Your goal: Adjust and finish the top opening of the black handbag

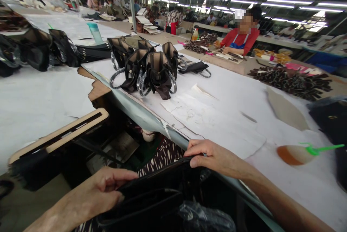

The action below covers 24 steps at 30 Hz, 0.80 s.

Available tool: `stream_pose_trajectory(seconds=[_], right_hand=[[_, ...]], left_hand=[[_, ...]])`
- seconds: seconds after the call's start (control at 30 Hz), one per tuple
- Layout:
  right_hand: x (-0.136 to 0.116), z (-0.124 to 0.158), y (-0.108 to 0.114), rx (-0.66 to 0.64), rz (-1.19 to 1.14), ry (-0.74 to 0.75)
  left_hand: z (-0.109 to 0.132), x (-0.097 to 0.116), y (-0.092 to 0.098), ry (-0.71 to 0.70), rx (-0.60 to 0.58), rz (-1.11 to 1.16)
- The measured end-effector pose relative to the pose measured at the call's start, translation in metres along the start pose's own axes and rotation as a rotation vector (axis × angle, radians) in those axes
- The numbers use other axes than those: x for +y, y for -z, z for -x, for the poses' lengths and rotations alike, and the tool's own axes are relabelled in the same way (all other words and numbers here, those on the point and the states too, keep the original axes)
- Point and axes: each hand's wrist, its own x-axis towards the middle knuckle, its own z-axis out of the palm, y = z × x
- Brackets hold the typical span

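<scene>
A black handbag [159, 192] rests low in front of me, its mouth turned up. My left hand [104, 188] pinches its near left rim, thumb on top. My right hand [210, 156] grips the far right rim, fingers curled over the edge, right beside the edge of the white paper-covered table [230, 116]. Crinkled clear plastic [200, 217] sits inside the bag's opening.
Several finished black-and-tan handbags [151, 67] stand in a cluster on the table ahead; more black bags [35, 49] lie at the left. A flat wooden frame [59, 136] sits at my left. An orange glue bowl with a green brush [296, 153] is at the right. A person in red [241, 40] works across the table.
</scene>
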Motion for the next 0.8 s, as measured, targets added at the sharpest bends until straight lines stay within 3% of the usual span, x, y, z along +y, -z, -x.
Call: stream_pose_trajectory(seconds=[0.17,0.37,0.63,0.8], right_hand=[[0.002,-0.004,-0.002,-0.007,-0.002,0.002],[0.002,-0.004,-0.005,0.003,0.024,0.007],[0.005,-0.007,-0.013,0.053,0.193,0.09],[0.007,-0.002,-0.016,0.122,0.321,0.136]], left_hand=[[-0.002,-0.008,0.003,-0.062,-0.046,0.002],[0.002,0.002,-0.005,-0.109,-0.163,-0.01],[0.003,0.007,-0.006,-0.076,-0.106,-0.037],[-0.002,0.009,-0.001,-0.152,-0.148,0.007]])
